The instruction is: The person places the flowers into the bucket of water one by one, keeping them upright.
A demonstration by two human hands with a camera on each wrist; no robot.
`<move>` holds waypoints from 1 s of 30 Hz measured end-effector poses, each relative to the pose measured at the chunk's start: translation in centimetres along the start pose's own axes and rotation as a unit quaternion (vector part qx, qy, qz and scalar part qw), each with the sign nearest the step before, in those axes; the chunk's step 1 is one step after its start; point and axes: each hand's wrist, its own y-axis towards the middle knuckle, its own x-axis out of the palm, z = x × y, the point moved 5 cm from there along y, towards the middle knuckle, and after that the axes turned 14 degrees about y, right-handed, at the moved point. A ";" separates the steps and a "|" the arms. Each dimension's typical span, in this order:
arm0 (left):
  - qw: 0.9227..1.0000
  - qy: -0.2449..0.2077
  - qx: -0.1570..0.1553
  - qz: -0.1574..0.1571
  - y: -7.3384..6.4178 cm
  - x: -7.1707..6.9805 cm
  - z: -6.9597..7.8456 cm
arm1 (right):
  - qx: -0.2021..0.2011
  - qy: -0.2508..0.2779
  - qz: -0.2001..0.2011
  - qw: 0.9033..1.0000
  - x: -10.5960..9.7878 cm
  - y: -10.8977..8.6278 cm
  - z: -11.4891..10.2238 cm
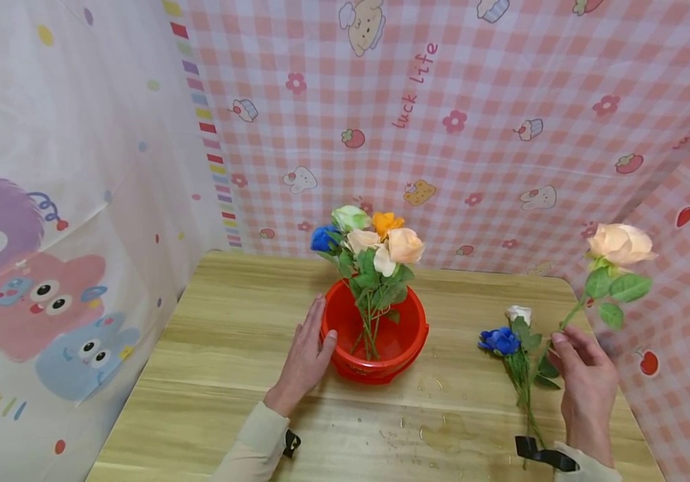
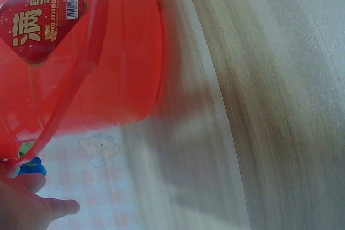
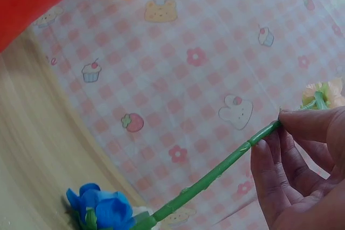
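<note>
My right hand pinches the green stem of a peach artificial rose between thumb and fingertips. The bloom stands up above the hand at the table's right side. Just left of it lie a blue flower and a white flower, stems toward the front edge. At the left side of a red bucket, my left hand rests with straight fingers along the wall and its thumb at the rim. Inside the bucket lean several flowers, among them an orange one and a peach rose.
Water drops and a small puddle wet the wooden table in front of the bucket. A checked cloth hangs behind and to the right, a white printed cloth at the left. The bucket's handle hangs beside its wall.
</note>
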 end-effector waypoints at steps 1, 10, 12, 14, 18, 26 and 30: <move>1.000 0.000 0.000 0.000 0.0 0.0 0.0 | -0.002 0.003 0.000 1.000 0.2 -0.1 -0.1; 1.000 0.000 0.000 -0.002 0.0 -0.1 0.1 | -0.020 0.001 -0.010 1.000 1.6 -1.1 -0.7; 1.000 -0.002 0.000 -0.003 0.0 -0.1 0.1 | -0.024 0.010 -0.016 1.000 1.9 -1.3 -0.8; 1.000 -0.004 0.000 -0.002 0.0 -0.1 0.2 | -0.027 0.021 -0.024 0.999 2.2 -1.5 -0.8; 1.000 -0.005 0.003 0.003 0.0 -0.2 0.2 | -0.030 0.036 -0.043 0.998 3.0 -2.0 -0.9; 1.000 -0.005 0.005 0.007 -0.1 -0.1 0.2 | -0.039 0.044 -0.066 0.996 4.6 -3.0 -0.9; 1.000 -0.005 0.007 0.009 0.0 0.0 0.1 | -0.043 0.047 -0.077 0.995 5.5 -3.4 -0.8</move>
